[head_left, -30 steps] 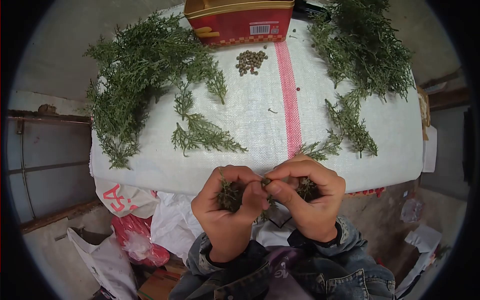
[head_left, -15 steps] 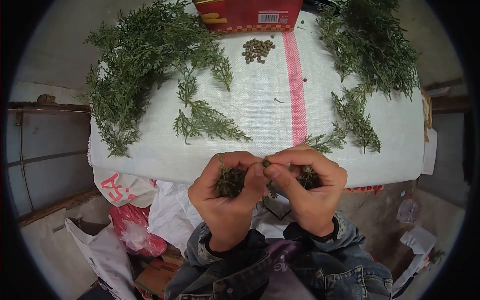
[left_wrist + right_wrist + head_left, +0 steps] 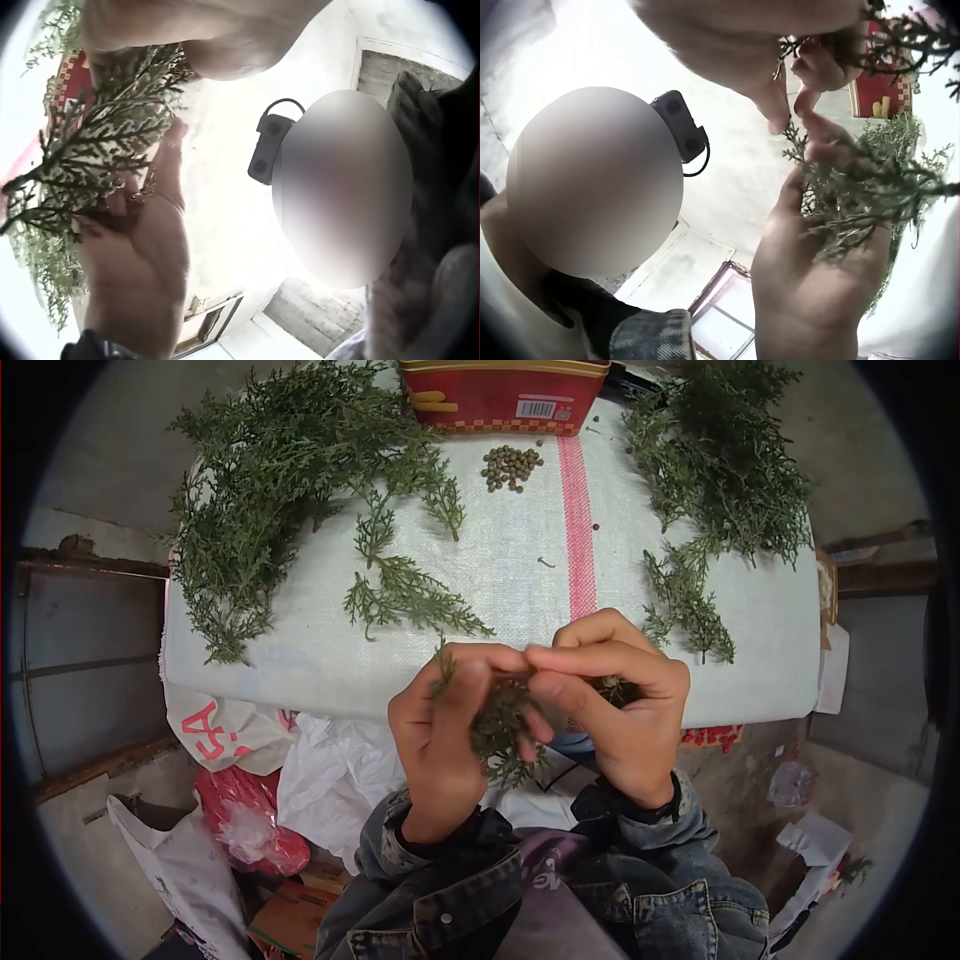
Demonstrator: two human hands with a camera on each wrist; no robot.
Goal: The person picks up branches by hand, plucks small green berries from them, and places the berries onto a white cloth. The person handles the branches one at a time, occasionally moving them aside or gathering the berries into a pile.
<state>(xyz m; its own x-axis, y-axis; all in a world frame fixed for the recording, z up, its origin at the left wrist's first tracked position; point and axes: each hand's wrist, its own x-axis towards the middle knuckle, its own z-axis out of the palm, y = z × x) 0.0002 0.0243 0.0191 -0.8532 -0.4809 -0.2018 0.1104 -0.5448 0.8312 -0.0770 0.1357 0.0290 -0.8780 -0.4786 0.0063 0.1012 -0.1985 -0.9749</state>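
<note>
Over the near edge of the sack-covered surface, both hands work close together. My left hand [image 3: 440, 730] holds a scaly-leaved evergreen sprig [image 3: 505, 730]; its thumb is raised and blurred. The fingertips of my right hand [image 3: 640, 690] reach to the left forefinger, its thumb and forefinger close to each other. Another evergreen sprig [image 3: 915, 41] shows in the curl of the right hand, largely hidden by the fingers in the head view. Ahead lies a small heap of round green-brown berries [image 3: 511, 467].
Evergreen branches lie in a large pile at left [image 3: 290, 480] and another pile at right [image 3: 730, 470]. A red tin [image 3: 500, 400] stands at the back. Loose sprigs [image 3: 410, 600] lie on the white woven sack [image 3: 520, 570]. Plastic bags [image 3: 240, 825] are below left.
The small round berry seen between the meeting fingertips no longer shows. My left thumb has lifted away from the right thumb, and more of the left hand's sprig is visible.
</note>
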